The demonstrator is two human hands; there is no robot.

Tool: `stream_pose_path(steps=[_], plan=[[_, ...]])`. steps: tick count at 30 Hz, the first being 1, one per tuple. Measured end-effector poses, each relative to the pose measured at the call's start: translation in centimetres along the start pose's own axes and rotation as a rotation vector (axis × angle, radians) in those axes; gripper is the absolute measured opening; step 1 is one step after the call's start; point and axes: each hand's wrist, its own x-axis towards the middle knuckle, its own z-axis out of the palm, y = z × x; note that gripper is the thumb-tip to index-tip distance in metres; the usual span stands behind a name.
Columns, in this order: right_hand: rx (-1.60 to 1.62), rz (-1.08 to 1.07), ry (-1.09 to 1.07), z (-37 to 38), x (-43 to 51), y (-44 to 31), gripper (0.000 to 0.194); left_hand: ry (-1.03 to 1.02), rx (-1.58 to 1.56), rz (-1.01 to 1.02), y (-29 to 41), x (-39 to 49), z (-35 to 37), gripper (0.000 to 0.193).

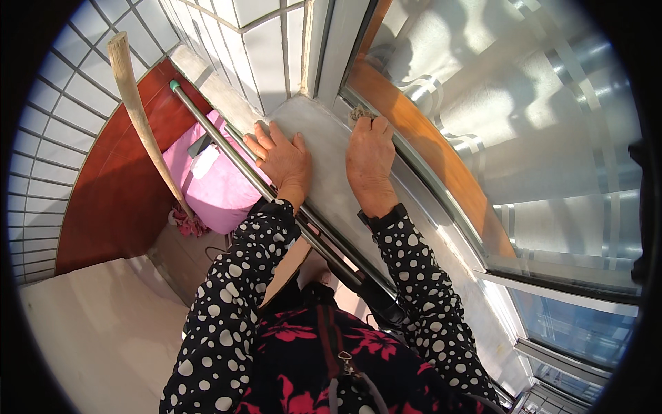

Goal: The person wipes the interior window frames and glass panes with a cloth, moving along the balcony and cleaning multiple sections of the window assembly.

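My right hand (371, 155) is closed around a bunched greyish-beige cloth (360, 115), only part of which shows above the knuckles. It presses at the lower track of a sliding window frame (424, 181). To its left, my left hand (283, 155) rests palm down with fingers spread near the edge of a pale stone windowsill (326, 191), holding nothing. The window's glass pane (517, 119) stands on the right, with a pale striped curtain behind it. Both forearms wear black sleeves with white dots.
Metal rails (227, 142) run below the sill, passing under my left forearm. A bent wooden stick (137, 114) leans by a pink bag (222, 191) that has a white item on it. White tiled walls (57, 124) meet red tiles (108, 181); a pale slab (98, 321) lies lower left.
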Motion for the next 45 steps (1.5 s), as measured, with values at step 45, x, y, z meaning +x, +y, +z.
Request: stream_pose_path(steps=[45], plan=[[0.643, -0.179, -0.227, 6.1, 0.8, -4.1, 0.032, 0.009, -0.238, 0.019, -0.9, 0.0, 0.5, 0.045]])
